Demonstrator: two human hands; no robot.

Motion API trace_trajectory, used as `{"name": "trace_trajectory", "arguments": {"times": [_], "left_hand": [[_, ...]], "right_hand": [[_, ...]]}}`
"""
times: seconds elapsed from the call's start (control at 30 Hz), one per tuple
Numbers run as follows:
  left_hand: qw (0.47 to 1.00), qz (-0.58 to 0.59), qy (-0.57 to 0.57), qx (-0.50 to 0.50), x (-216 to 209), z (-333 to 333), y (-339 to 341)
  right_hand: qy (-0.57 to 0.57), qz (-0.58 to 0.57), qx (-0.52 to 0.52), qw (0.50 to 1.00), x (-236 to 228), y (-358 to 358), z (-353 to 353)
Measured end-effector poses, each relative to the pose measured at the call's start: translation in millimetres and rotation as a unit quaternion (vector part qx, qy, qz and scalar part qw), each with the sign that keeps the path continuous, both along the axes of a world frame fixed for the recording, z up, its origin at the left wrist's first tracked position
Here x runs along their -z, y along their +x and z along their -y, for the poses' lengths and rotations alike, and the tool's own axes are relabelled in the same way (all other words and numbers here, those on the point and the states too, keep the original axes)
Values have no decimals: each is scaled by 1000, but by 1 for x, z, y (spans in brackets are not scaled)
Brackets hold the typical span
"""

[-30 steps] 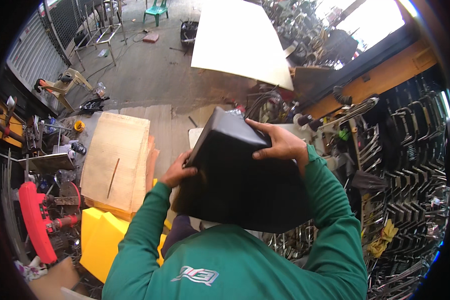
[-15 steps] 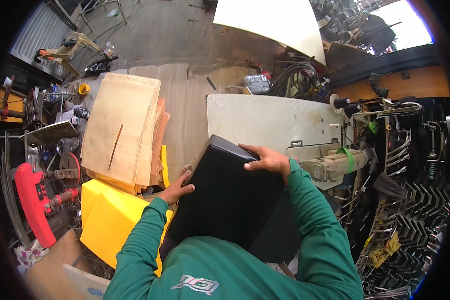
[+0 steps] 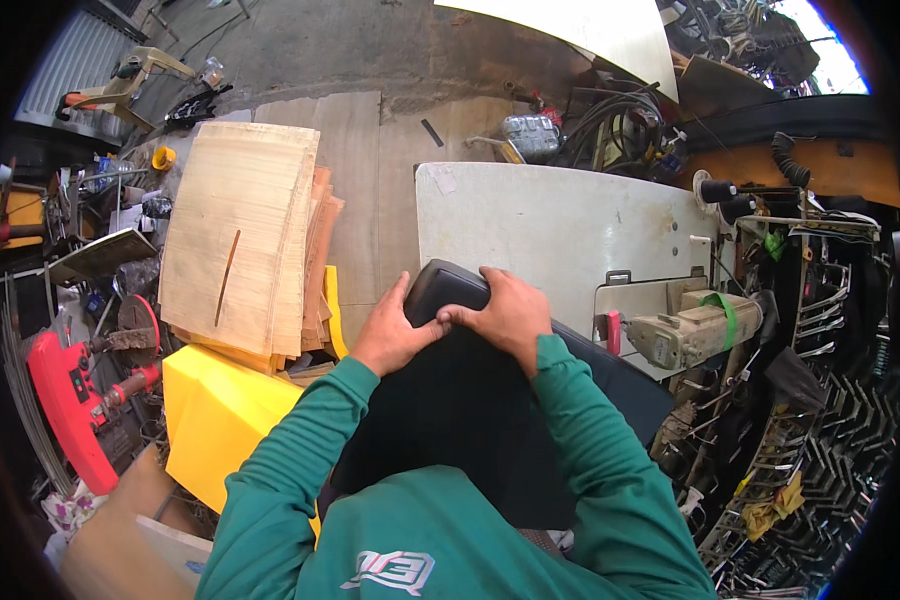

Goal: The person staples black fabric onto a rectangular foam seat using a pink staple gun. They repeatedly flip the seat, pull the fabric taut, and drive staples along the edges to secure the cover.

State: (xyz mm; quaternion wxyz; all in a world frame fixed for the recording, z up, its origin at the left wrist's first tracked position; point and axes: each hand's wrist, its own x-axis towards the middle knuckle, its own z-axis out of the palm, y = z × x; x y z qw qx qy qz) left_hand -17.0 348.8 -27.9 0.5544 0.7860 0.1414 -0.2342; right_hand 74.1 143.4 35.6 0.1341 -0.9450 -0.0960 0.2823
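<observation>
A large black padded cushion (image 3: 450, 410) with a smooth, leather-like cover lies against my body, one corner pointing away from me. My left hand (image 3: 394, 336) wraps the left side of that far corner. From the right side my right hand (image 3: 508, 315) grips the same corner, its thumb pressed on the top and almost meeting the left thumb. My fingertips go out of sight over the cushion's edges. On the right, part of the black cover stretches toward a sewing machine (image 3: 690, 325) bearing a green band.
A pale sewing table (image 3: 550, 215) stands beyond the cushion. To the left are stacked thin wooden sheets (image 3: 235, 220), yellow foam-like blocks (image 3: 225, 420) and a red machine (image 3: 65, 410). Metal brackets (image 3: 850, 440) crowd the right side. Cables (image 3: 615, 120) lie behind the table.
My hands have moved closer together, from opposite sides of the cushion to its far corner. The cushion has turned, its right part now reaching nearer the sewing machine.
</observation>
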Motion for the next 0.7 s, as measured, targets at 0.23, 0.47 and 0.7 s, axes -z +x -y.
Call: {"name": "trace_trajectory", "arguments": {"times": [0.23, 0.47, 0.7], "left_hand": [[998, 36, 33, -25, 23, 2, -4], [996, 39, 33, -71, 53, 13, 5], [998, 25, 57, -32, 16, 6, -1]], "right_hand": [[21, -77, 20, 997, 11, 21, -3], [43, 77, 36, 995, 67, 6, -2], [127, -35, 46, 990, 40, 7, 14]]}}
